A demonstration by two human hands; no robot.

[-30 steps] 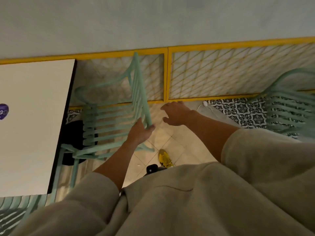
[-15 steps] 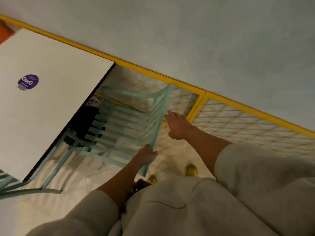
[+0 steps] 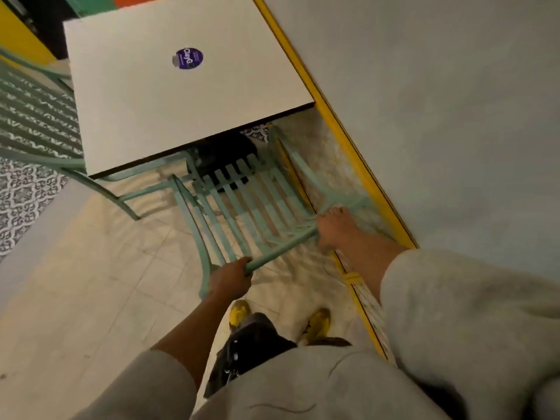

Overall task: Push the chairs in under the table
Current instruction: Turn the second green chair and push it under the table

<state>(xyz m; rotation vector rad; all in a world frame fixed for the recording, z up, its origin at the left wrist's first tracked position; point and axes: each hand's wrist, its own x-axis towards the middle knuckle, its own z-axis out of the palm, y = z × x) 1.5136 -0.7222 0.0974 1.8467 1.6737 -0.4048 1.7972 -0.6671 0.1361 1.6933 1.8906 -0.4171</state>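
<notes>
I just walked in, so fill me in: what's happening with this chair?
A person stands behind a mint-green slatted chair, facing the white table. The left hand grips the left end of its top rail; the right hand rests on the right end. The seat's front is near the table edge, not yet under.
</notes>
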